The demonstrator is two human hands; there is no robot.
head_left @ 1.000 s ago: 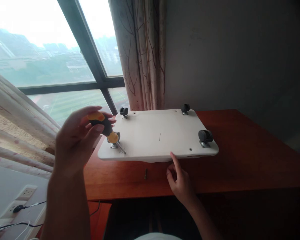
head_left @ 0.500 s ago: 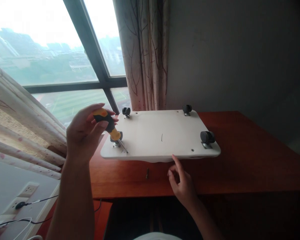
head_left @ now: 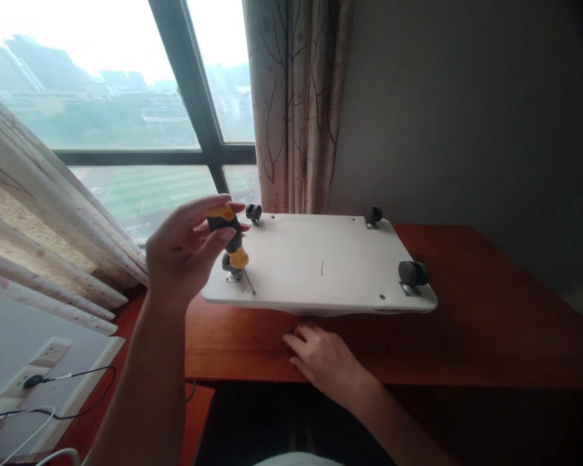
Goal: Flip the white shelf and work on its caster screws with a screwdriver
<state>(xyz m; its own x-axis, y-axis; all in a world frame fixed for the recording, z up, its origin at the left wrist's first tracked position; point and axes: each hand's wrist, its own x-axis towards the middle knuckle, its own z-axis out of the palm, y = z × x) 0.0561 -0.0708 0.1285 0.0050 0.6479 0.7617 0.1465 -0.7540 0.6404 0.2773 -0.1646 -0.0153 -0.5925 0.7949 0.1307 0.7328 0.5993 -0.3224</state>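
Observation:
My left hand [head_left: 182, 259] is closed on the black and yellow handle of a screwdriver [head_left: 232, 238]. Its metal tip rests on a white board [head_left: 320, 259] beside the front-left caster [head_left: 229, 266]. The board lies wheels-up on a red-brown wooden table [head_left: 466, 336], with black casters at the back left [head_left: 253, 211], back right [head_left: 372, 215] and front right [head_left: 412, 274]. My right hand [head_left: 325, 359] lies on the table just in front of the board's near edge. Its fingers stretch out to the left and cover the spot where a small screw lay.
A patterned curtain [head_left: 296, 103] hangs behind the board beside a large window [head_left: 126, 97]. A plain wall stands behind the table on the right. Wall sockets [head_left: 39, 362] with a plugged-in black cable [head_left: 78, 378] are at the lower left, below another curtain.
My right hand dropped from pointing at the board's front edge and slid left, flat onto the table over the loose screw. The left hand turned the screwdriver more upright.

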